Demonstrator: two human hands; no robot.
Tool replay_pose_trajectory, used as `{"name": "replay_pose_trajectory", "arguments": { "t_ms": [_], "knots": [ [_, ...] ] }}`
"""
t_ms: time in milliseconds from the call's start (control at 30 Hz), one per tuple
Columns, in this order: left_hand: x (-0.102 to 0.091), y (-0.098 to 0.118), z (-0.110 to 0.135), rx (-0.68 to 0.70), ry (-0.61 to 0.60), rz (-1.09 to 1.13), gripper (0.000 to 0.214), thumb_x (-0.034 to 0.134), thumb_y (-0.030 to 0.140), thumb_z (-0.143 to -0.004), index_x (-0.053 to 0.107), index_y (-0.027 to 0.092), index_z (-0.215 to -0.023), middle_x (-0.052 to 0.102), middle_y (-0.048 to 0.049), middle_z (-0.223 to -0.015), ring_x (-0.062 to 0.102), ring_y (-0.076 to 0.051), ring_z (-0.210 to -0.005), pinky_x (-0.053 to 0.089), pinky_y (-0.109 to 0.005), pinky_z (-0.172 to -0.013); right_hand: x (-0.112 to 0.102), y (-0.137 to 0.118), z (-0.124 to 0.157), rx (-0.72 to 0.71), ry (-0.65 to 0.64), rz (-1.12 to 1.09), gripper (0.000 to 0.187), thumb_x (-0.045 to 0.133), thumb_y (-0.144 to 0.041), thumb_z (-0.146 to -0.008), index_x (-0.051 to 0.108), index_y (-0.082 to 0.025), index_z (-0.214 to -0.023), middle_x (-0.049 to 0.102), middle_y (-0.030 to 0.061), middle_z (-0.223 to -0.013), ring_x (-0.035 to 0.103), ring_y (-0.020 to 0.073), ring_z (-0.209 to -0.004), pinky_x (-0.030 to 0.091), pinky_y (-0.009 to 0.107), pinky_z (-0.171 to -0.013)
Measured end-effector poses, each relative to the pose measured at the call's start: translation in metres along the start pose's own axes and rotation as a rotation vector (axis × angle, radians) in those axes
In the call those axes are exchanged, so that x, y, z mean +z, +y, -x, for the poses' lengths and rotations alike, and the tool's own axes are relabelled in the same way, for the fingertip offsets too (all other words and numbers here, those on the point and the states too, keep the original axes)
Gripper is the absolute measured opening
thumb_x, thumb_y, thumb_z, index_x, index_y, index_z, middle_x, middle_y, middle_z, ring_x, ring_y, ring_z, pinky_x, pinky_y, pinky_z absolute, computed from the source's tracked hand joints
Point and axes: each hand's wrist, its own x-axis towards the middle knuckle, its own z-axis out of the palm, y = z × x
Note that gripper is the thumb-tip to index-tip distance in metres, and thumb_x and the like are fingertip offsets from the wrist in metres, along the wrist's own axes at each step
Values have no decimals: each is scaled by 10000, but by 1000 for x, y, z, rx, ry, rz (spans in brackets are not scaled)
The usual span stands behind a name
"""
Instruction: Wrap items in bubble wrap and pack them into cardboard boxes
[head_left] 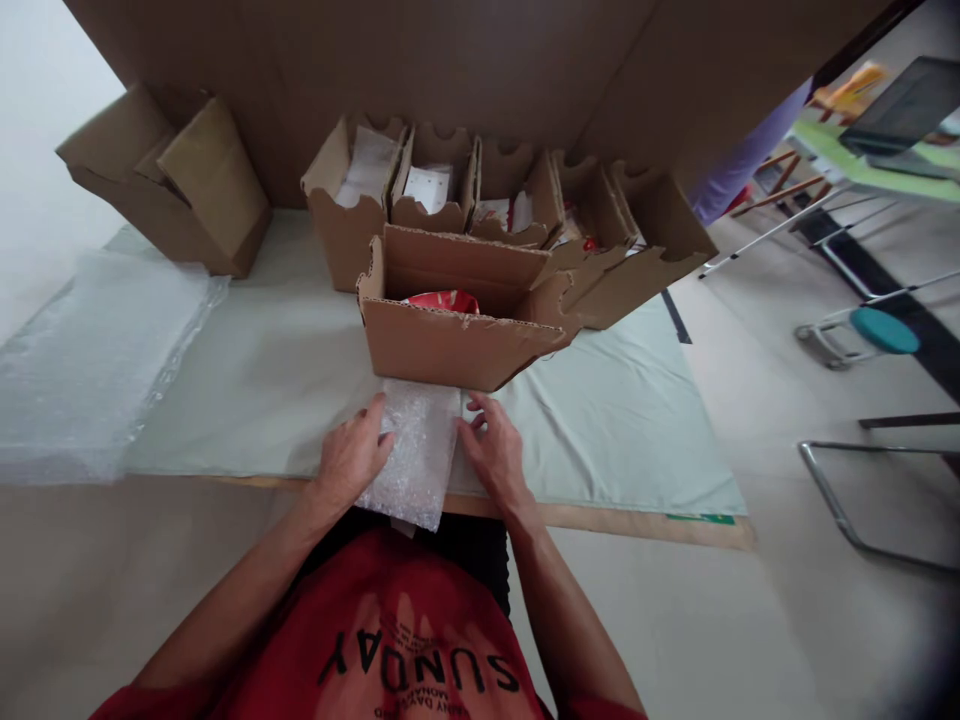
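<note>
A flat clear bubble wrap pouch [416, 450] lies at the table's front edge, its near end hanging over. My left hand [352, 455] grips the pouch's left side, with the thumb on top and the other fingers partly hidden. At the right side, my right hand [491, 445] has loosely bent fingers set apart, the thumb close to the pouch's edge. Whether that thumb touches the plastic, I cannot tell. Just beyond the pouch stands a cardboard bin [442, 345] with a red and white packet [446, 301] inside.
Behind stand several narrow cardboard bins [352, 240] holding small packets. An open cardboard box [202, 225] is at the back left. Bubble wrap sheets [82, 370] cover the table's left end. To the right are a teal stool [885, 330] and a green table [847, 160].
</note>
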Motion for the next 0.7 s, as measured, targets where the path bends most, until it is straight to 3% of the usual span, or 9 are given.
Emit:
{"name": "replay_pose_trajectory", "arguments": {
  "t_ms": [133, 267, 400, 533, 633, 700],
  "knots": [
    [-2, -2, -1, -6, 8, -14, 586, 527, 307, -962, 397, 159, -1514, 752, -160, -1103, 725, -341, -1031, 549, -419, -846, -23, 1, 46, -361, -204, 166, 440, 519, -135, -887, 612, -205, -1311, 628, 152, -1363, 605, 288, -1196, 501, 433, -939],
    [-3, -2, 0, -1, 24, -6, 590, 526, 295, -960, 400, 153, -1519, 732, -188, -1171, 718, -355, -1045, 548, -435, -854, -27, -8, 76, -450, -300, 323, 563, 512, -67, -853, 580, -217, -1391, 502, 156, -1534, 409, 331, -1442, 426, 497, -1046],
    [-3, -2, -1, -1, 16, -15, 561, 537, 315, -964, 432, 182, -1498, 736, -170, -1170, 719, -333, -1044, 541, -417, -872, -12, -16, 81, -478, -363, 314, 599, 567, -111, -828, 569, -200, -1420, 450, 163, -1579, 370, 336, -1468, 376, 515, -1105],
    [-2, -8, -2, 36, 40, -23, 517, 557, 346, -956, 493, 193, -1445, 729, -154, -1158, 709, -329, -1043, 539, -419, -878, 5, -13, 83, -488, -330, 270, 550, 527, -46, -807, 650, -212, -1316, 562, 147, -1488, 465, 312, -1399, 396, 503, -1073],
    [-3, -21, 0, 84, 153, 64, 463, 532, 336, -956, 566, 167, -1386, 704, -159, -1165, 680, -317, -1082, 535, -424, -928, 12, -10, 84, -436, -265, 172, 434, 517, -72, -862, 690, -220, -1232, 646, 137, -1385, 558, 290, -1302, 447, 466, -998],
    [-7, -36, 4, 205, 229, 207, 421, 514, 326, -953, 625, 154, -1321, 685, -164, -1212, 642, -300, -1160, 506, -430, -1017, 12, -11, 82, -379, -224, 75, 338, 513, -131, -930, 704, -226, -1192, 686, 125, -1319, 614, 265, -1217, 471, 429, -948]
  ]
}}
